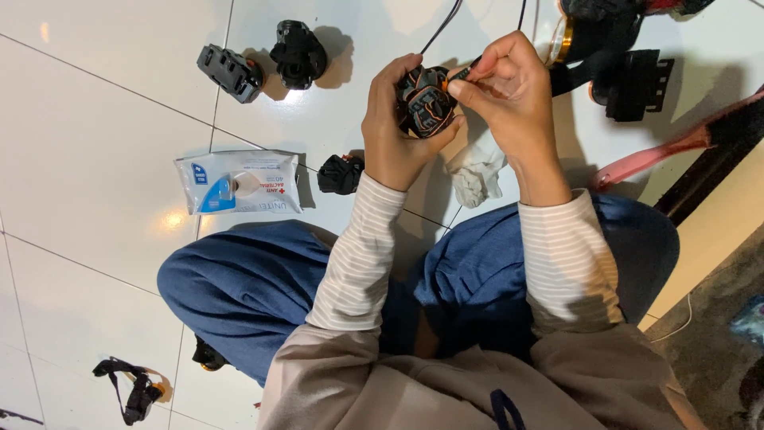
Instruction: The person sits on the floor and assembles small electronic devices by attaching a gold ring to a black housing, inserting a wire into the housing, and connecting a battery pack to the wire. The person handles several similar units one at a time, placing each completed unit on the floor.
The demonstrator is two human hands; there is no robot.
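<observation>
Black and orange, the gadget [424, 101] sits gripped in the left hand [395, 127], fingers curled round it above the white tiled floor [103, 199]. The right hand [509, 91] pinches a small dark piece [463, 74] between thumb and forefinger, right against the gadget's top edge. Two thin black cables [446, 24] run from the gadget toward the far edge of the floor. Just below the hands lies a crumpled white wipe [475, 173]; beside it, nearer the left wrist, a small black part [341, 173]. Further left lies a flat wipe pack [239, 181]. Toward the far edge rest two more black parts [231, 72] [298, 54]. Black gear [629, 80] sits at the far right, by a pink strap [660, 151].
</observation>
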